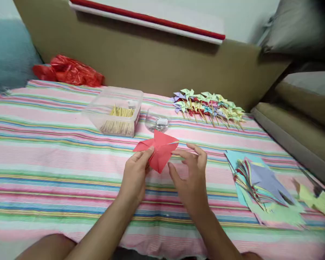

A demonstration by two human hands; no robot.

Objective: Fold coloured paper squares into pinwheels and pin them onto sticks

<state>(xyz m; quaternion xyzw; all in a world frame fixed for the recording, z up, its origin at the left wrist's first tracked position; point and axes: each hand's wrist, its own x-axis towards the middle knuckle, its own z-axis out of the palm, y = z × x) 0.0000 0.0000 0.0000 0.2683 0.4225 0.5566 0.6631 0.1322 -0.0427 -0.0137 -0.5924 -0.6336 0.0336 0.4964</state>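
A red paper pinwheel (162,151) with pointed blades is held up over the striped cloth. My left hand (135,169) pinches it at its left side, the thumb lying on the paper. Just to its right is my right hand (191,173), fingers spread and curved, with nothing visible between them; whether a fingertip touches the paper edge I cannot tell. Behind the pinwheel stands a small clear round container (157,124) with a white label and small dark bits in it. To its left, a clear plastic box (135,94) holds many thin wooden sticks (119,121).
Finished pinwheels on sticks (208,104) lie in a pile at the back right. Cut paper sheets (265,180) in several colours are stacked at the right, near a yellow-green cut piece (318,200). A red plastic bag (70,70) rests at the back left. Cushions (295,126) border the right side.
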